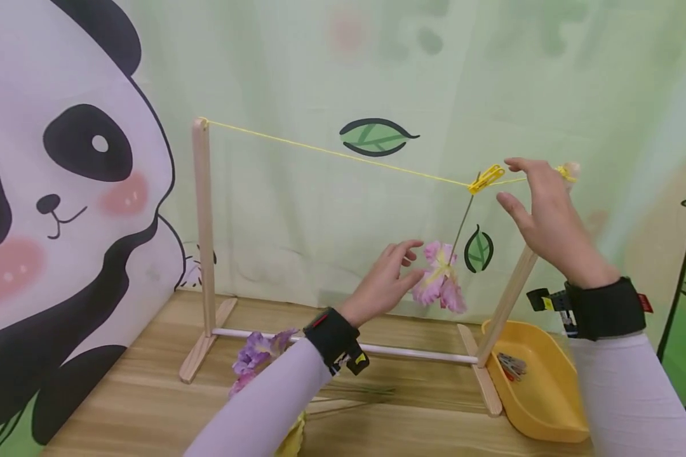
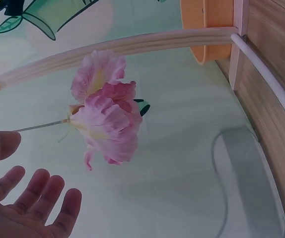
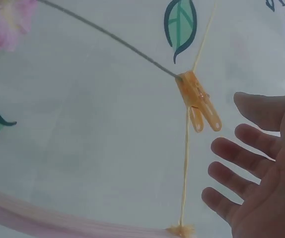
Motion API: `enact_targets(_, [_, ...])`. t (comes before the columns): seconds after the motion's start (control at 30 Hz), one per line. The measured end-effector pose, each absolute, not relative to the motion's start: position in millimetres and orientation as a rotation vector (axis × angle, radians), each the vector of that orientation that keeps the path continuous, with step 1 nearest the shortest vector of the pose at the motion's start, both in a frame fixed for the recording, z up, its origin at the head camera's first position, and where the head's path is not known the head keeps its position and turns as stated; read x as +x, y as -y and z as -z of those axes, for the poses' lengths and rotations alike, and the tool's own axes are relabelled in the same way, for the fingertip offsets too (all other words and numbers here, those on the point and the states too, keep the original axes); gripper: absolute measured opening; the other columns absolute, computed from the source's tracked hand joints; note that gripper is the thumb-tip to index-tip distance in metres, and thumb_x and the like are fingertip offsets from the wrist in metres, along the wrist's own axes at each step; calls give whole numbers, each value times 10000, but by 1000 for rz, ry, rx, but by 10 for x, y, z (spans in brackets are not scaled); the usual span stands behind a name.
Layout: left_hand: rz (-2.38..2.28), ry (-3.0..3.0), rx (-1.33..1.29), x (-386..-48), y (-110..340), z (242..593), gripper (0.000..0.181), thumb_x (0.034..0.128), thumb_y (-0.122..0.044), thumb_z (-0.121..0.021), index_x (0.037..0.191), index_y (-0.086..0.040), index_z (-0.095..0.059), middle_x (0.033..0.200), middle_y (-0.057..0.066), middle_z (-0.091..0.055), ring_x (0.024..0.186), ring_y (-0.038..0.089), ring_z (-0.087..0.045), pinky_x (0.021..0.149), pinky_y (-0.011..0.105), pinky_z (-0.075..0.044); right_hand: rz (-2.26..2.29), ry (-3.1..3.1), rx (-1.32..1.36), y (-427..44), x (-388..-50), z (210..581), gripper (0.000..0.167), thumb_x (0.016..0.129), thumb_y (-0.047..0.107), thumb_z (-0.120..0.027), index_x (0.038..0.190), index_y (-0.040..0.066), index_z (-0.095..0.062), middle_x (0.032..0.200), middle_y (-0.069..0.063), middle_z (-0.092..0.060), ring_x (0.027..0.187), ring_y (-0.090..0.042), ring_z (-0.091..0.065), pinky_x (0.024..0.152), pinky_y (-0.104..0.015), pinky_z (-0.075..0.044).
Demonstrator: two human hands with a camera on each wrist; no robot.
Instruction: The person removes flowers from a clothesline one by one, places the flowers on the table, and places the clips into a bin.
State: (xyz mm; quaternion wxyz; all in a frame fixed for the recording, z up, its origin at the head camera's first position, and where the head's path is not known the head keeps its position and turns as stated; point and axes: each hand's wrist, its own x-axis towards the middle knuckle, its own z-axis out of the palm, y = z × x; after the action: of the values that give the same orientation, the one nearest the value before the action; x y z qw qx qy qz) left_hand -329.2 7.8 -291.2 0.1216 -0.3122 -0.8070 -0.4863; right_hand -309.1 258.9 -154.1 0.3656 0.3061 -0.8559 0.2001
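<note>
A pink artificial flower point(image 1: 441, 279) hangs head down by its green stem from a yellow cord point(image 1: 331, 152). A yellow clothespin point(image 1: 486, 179) clamps the stem end to the cord, near the right post. Just right of the clothespin is my right hand point(image 1: 549, 216), thumb and fingers spread apart and holding nothing; the right wrist view shows a gap between it and the clothespin point(image 3: 198, 101). My left hand point(image 1: 384, 279) is beside the flower's left side, fingers loosely bent. In the left wrist view that hand point(image 2: 28, 198) is empty and apart from the petals point(image 2: 107, 114).
The cord spans two wooden posts point(image 1: 202, 228), joined low by a white rod point(image 1: 417, 353). A yellow tray point(image 1: 554, 406) holding several clothespins point(image 1: 512, 366) stands at the right foot. Purple flowers point(image 1: 257, 352) and a yellow one lie on the table, partly behind my left sleeve.
</note>
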Motion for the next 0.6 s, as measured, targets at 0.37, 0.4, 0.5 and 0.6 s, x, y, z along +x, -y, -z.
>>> enact_targets(0.37, [1364, 2379, -912, -3439, -241, 2801, 545, 1058, -133, -594, 1570, -68, -418, 1396, 168, -534, 1296, 334, -538, 1070, 400, -468, -292, 2429, 779, -2572, -3283, 1234, 398, 1050, 31, -593, 1423, -90, -524, 1409, -328, -497, 1358, -531, -378, 1154, -636, -262])
enact_targets(0.4, [1353, 2381, -914, -3452, -257, 2786, 545, 1058, -136, -593, 1570, -68, -420, 1396, 166, -538, 1293, 323, -543, 1068, 393, -471, -282, 2443, 775, -2569, -3295, 1215, 382, 1053, 29, -585, 1411, -93, -534, 1393, -329, -508, 1345, -530, -386, 1153, -632, -259])
enact_targets(0.5, [1330, 2388, -930, -3485, -305, 2736, 556, 1053, -138, -589, 1577, -66, -416, 1411, 172, -545, 1297, 302, -547, 1073, 390, -469, -270, 2478, 772, -2553, -3328, 1160, 368, 1064, 36, -564, 1406, -98, -539, 1366, -330, -530, 1320, -522, -402, 1148, -623, -258])
enact_targets(0.6, [1328, 2400, -950, -3515, -359, 2684, 572, 1051, -129, -589, 1585, -55, -400, 1445, 182, -544, 1308, 303, -549, 1082, 390, -467, -256, 2516, 778, -2530, -3357, 1107, 359, 1070, 43, -553, 1399, -102, -543, 1350, -330, -543, 1307, -525, -404, 1137, -632, -257])
